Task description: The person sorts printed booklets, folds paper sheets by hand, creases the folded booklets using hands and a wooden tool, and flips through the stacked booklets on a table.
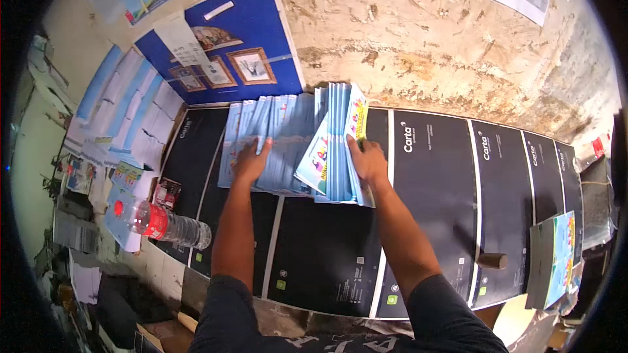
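The booklets [281, 124] lean in a row near 12 o'clock on the table [327, 248]. The left hand [250, 162] touches their edges and the right hand [370, 160] is against the right end — how firmly each one grips, I cannot tell. If the pressure is uneven, the row may fan out; the tilted booklet [315, 160] could slip or bend a corner. The bottle [171, 225], lying at 8 o'clock, might roll if the left elbow bumps it. At 4 o'clock are a peg [494, 261] and a pile [553, 258]; the wall [405, 59] limits the space behind.

Both forearms [235, 232] reach forward, left grip [250, 162] and right grip [368, 161] apart.
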Available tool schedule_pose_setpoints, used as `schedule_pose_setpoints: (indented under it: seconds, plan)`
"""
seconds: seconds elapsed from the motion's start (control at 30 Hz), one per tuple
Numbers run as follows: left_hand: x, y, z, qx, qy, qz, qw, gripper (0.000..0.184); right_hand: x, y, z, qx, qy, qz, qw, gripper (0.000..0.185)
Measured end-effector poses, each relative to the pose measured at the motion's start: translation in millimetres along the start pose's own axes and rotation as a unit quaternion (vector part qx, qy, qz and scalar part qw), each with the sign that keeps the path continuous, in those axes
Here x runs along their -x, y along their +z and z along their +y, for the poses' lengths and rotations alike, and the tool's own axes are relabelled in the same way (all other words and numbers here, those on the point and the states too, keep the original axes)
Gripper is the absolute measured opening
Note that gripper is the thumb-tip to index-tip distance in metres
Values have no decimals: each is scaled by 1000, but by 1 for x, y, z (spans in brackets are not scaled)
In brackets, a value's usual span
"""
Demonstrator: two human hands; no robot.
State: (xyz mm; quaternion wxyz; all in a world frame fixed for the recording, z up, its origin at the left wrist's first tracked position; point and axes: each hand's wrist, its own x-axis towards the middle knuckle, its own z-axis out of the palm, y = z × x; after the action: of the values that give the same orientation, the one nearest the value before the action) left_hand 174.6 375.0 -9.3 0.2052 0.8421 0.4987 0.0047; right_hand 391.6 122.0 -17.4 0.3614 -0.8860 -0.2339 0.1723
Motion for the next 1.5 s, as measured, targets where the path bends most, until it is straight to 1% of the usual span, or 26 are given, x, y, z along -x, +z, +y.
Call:
schedule_pose_setpoints:
  seconds: [0.1,0.13,0.23,0.27,0.33,0.37,0.43,0.5,0.53,0.63,0.7,0.77,0.83,0.9,0.93,0.97,1.0,1.03,1.07,1.13,1.17,1.23,1.3,1.37,1.43,1.5]
  plan:
    - [-17,-2,-9,28,49,-43,997,99,1,20,-38,-45,2,-89,995,86]
    - [-11,-10,-6,102,117,-72,985,99,-11,28,-43,-77,5,-186,979,91]
    - [0,-64,22,510,-150,-186,827,84,-29,56,-47,-69,-43,-179,980,91]
    - [22,-85,47,540,-55,-209,813,90,-31,60,-40,-86,-72,-126,986,91]
    - [1,-62,54,384,122,-138,905,103,-43,67,-17,-52,-120,-62,989,92]
    - [-19,-28,42,178,189,-38,965,111,-41,65,-12,-34,-132,-52,989,92]
    - [27,-4,78,-31,140,-12,990,111,-37,60,-2,1,-154,-30,988,93]
    - [53,-6,103,-97,201,-3,975,98,-9,35,-7,-74,-60,-36,995,91]
    - [52,-8,109,16,265,29,964,93,-5,24,-6,-98,-57,-28,993,91]
    - [48,-6,119,-26,152,128,980,92,11,-18,-6,-118,-87,-14,989,93]
    - [48,11,120,-182,158,44,970,87,-1,2,15,-142,-121,17,982,93]
    - [38,10,124,-185,174,49,966,81,2,13,20,-157,-142,78,974,88]
    - [27,-5,108,120,224,112,961,72,8,-3,15,-223,-97,76,967,85]
    - [62,-25,83,52,174,233,955,66,26,-49,26,-349,-119,-122,922,102]
    - [72,-8,56,186,155,288,927,65,35,-62,36,-348,-118,-123,922,102]
    - [78,15,30,315,133,340,876,65,48,-69,48,-184,-236,-91,950,113]
    - [86,37,22,473,123,349,799,67,66,-72,55,-15,-339,-54,939,125]
    - [93,55,28,618,110,349,696,70,84,-68,48,0,-342,-56,938,139]
    - [94,59,49,618,116,354,692,70,90,-58,44,28,-365,-39,930,137]
    - [108,71,86,701,126,436,550,76,90,-34,50,31,-387,-6,922,127]
    - [99,79,90,703,122,450,538,76,85,-28,49,38,-402,-12,915,127]
    - [77,88,89,422,-103,542,720,81,76,-19,47,13,-332,37,943,122]
    - [97,78,85,495,-93,538,676,86,74,-13,54,38,-395,47,917,126]
    - [138,61,96,673,-90,446,584,84,87,-22,54,84,-388,59,916,131]
    - [148,138,99,760,-123,372,518,90,100,-35,54,21,-360,55,931,136]
    - [172,118,163,810,-180,245,502,100,109,-35,65,-13,-332,90,939,127]
